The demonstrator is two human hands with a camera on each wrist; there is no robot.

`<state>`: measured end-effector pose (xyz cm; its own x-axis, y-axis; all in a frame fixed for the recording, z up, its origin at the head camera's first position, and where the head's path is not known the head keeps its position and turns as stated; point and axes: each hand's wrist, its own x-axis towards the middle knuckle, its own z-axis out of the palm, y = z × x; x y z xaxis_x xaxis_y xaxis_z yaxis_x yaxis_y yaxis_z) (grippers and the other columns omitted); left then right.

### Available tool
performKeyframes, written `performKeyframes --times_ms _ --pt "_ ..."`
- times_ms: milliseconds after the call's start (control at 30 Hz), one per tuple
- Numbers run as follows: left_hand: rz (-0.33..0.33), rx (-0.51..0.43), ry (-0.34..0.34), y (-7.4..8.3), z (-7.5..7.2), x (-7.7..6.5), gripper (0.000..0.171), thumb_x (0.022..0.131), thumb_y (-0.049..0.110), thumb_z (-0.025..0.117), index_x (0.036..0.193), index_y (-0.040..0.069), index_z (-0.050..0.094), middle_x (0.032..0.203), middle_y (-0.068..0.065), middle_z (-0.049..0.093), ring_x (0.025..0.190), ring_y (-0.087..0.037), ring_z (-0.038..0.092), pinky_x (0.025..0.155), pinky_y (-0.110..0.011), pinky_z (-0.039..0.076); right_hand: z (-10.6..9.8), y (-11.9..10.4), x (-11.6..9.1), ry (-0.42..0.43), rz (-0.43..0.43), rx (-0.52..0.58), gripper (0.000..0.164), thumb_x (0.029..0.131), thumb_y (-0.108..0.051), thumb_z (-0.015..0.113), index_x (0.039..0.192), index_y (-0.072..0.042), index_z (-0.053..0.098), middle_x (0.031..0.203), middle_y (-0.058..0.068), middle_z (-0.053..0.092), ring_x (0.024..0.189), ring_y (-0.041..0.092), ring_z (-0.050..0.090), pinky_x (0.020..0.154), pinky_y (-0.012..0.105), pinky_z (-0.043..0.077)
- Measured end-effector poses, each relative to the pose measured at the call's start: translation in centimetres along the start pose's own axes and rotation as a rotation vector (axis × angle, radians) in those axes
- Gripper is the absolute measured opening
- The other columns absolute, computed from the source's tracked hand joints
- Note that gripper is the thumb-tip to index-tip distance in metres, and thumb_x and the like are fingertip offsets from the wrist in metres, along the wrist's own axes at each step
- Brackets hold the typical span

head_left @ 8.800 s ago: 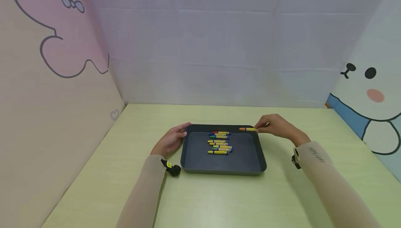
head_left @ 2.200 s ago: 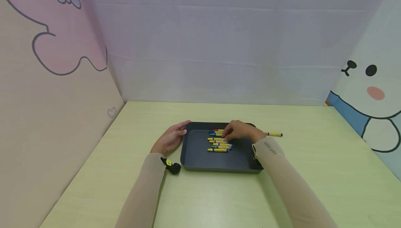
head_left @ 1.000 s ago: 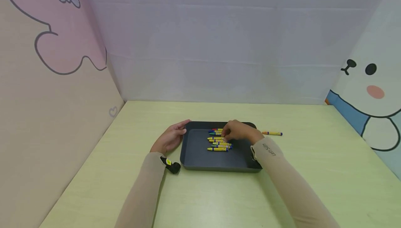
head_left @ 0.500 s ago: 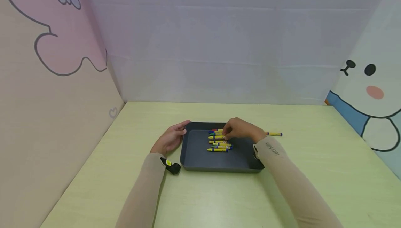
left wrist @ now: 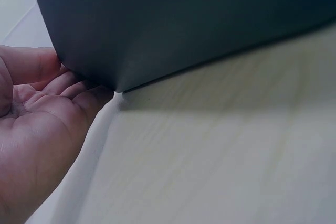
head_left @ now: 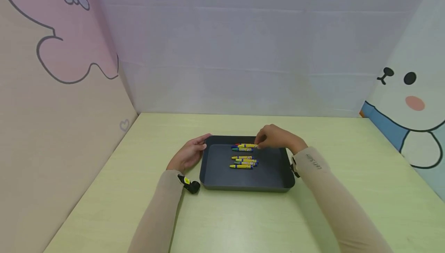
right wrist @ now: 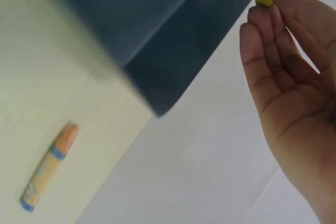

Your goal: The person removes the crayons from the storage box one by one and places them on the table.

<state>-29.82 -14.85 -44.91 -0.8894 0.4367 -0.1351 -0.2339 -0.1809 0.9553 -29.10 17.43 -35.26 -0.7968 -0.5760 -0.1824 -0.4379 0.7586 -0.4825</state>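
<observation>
My left hand grips the left side of a dark grey tray; in the left wrist view its thumb lies at the rim and its fingers reach beneath the corner. Over the tray's back part, my right hand pinches a yellow crayon by its end, between thumb and fingertips. Partly behind that crayon lie a red one and a blue one, with a green crayon just in front. Nearer me in the tray, several yellow and green crayons lie roughly side by side.
An orange crayon rests on the pale wooden table to the tray's right; my right wrist hides it in the head view. A white backdrop stands behind the table, with cartoon-printed panels on both sides.
Earlier my right hand held the orange crayon, then left it on the table right of the tray. Since then it has picked the yellow crayon from the row and moved it up and rightward.
</observation>
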Motion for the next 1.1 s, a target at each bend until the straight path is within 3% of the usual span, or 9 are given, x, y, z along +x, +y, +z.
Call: performKeyframes --times_ms 267,467,1100 --pt "0.008 0.022 0.001 -0.2 0.0 0.2 0.054 0.099 -0.008 0.033 0.152 0.002 0.025 0.163 -0.006 0.002 0.149 -0.017 0.001 0.119 -0.037 0.018 -1.0 1.8 -1.4 0.029 -0.019 -0.033 0.018 0.09 -0.013 0.067 0.105 -0.005 0.072 0.099 0.005 0.072 0.086 0.015 0.067 0.076 0.034 0.056" --pt "0.02 0.013 -0.004 -0.2 0.0 0.3 0.053 0.099 -0.008 0.032 0.151 0.0 0.025 0.163 -0.007 0.0 0.149 -0.019 -0.002 0.12 -0.039 0.012 -1.6 3.3 -2.9 0.071 -0.013 -0.024 0.019 0.09 -0.011 0.066 0.106 -0.002 0.072 0.1 0.009 0.071 0.087 0.019 0.068 0.077 0.036 0.056" --pt "0.009 0.017 0.004 -0.1 0.0 0.2 0.054 0.099 -0.008 0.032 0.152 0.001 0.024 0.163 -0.009 0.005 0.149 -0.02 0.006 0.12 -0.039 0.016 -2.4 8.5 -7.5 0.175 0.065 -0.06 0.017 0.09 -0.011 0.066 0.102 -0.001 0.072 0.099 0.012 0.07 0.088 0.024 0.065 0.075 0.04 0.054"
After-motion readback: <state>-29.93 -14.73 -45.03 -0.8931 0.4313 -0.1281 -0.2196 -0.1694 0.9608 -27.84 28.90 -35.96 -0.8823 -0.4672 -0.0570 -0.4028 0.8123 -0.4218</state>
